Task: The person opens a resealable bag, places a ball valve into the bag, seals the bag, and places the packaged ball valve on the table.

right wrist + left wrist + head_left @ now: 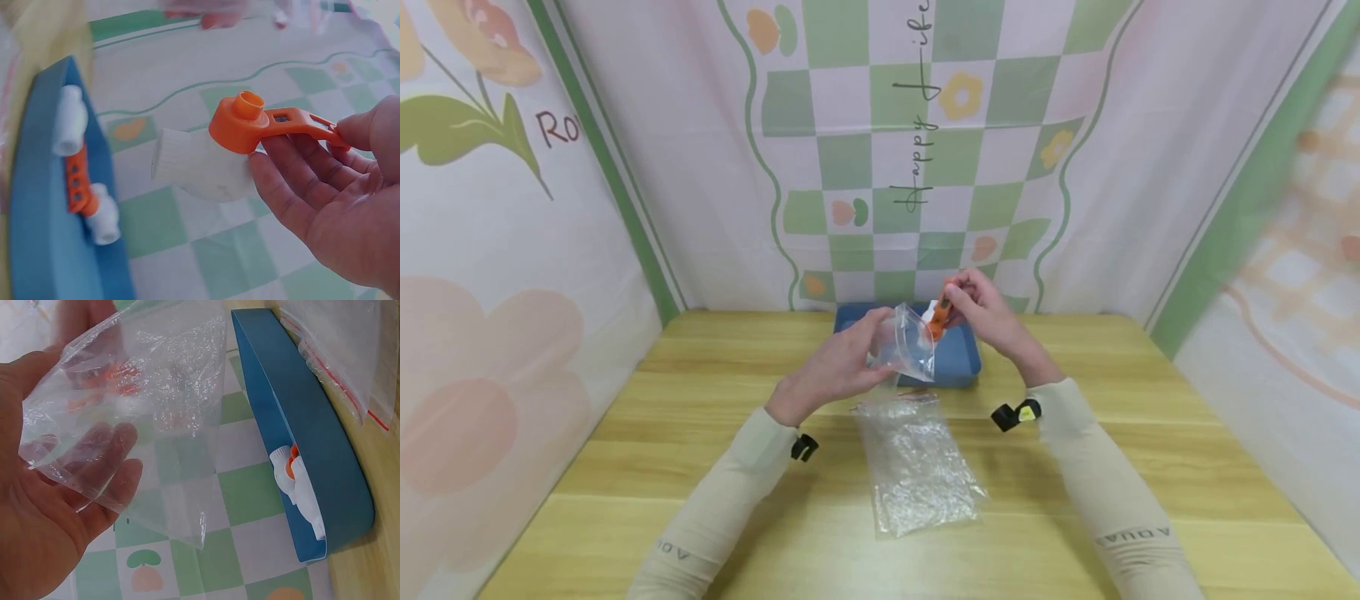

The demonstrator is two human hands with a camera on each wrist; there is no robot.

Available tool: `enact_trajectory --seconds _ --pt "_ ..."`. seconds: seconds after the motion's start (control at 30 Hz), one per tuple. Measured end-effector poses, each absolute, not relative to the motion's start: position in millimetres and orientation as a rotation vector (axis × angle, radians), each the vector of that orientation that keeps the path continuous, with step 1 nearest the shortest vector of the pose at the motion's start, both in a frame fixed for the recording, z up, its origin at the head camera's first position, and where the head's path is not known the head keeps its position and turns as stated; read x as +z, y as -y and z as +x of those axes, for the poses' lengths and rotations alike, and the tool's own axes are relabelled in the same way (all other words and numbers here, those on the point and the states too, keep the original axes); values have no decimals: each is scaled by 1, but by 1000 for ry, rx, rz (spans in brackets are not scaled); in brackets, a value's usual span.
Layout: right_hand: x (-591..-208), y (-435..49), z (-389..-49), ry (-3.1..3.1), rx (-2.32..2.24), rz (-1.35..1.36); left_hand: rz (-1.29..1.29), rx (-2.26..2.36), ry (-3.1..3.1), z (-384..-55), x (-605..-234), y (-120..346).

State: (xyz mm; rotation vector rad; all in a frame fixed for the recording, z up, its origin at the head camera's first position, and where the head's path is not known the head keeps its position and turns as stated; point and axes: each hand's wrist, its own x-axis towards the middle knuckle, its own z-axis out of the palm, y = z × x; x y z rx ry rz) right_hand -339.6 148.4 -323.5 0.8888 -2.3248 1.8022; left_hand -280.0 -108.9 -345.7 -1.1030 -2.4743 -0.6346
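Observation:
My left hand (831, 362) grips a clear zip bag (916, 354), its mouth spread and facing right; in the left wrist view the fingers show through the film. With my right hand (992, 317) I pinch a plastic tap by the end of its orange lever (294, 122). The tap's white body (212, 165) has a ribbed end and hangs free of the fingers. In the head view the tap (938, 317) is at the bag's mouth, pointing down to the left; whether its tip is inside I cannot tell.
Behind the bag stands a blue tray (962, 371), where more white-and-orange taps (103, 215) lie. A pile of flat clear zip bags (921, 471) rests on the wooden table (730, 350) in front of the tray. Patterned curtains (715, 208) hang at the back and sides.

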Motion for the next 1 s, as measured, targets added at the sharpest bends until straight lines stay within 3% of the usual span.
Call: enact_trajectory --seconds 0.5,1.0 --pt "-278 -155 -308 2136 1797 1019 -1008 -596 2577 -282 -351 110" --pt "-263 -155 -282 1949 1913 1088 -989 -703 2631 -280 -350 107"
